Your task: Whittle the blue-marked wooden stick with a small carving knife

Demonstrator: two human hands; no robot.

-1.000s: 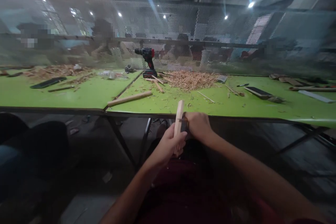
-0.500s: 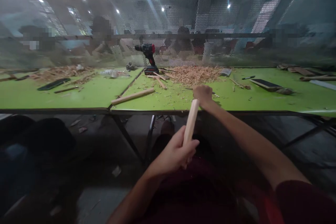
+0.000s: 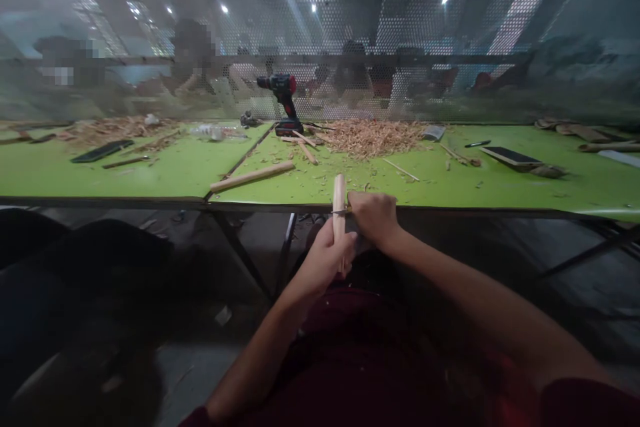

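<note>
My left hand point(image 3: 325, 257) is closed round the lower part of a pale wooden stick point(image 3: 339, 188), which points up and away from me. My right hand point(image 3: 374, 215) is a fist around the handle of a knife point(image 3: 340, 211). Its thin blade lies across the stick, just above my left thumb. Most of the knife's handle is hidden inside the fingers. Both hands are near the front edge of the green table point(image 3: 280, 195).
A cordless drill point(image 3: 285, 103) stands at the back beside a heap of wood shavings point(image 3: 375, 138). A round wooden rod point(image 3: 253, 177) lies left of the stick. Phone-like dark slabs point(image 3: 513, 157) and a clear plastic bottle point(image 3: 217, 132) are also on the table. A perforated screen point(image 3: 320, 33) rises behind.
My right hand has come back toward me, bringing the knife blade onto the stick. My left hand and the stick have shifted left, and the stick is now more upright.
</note>
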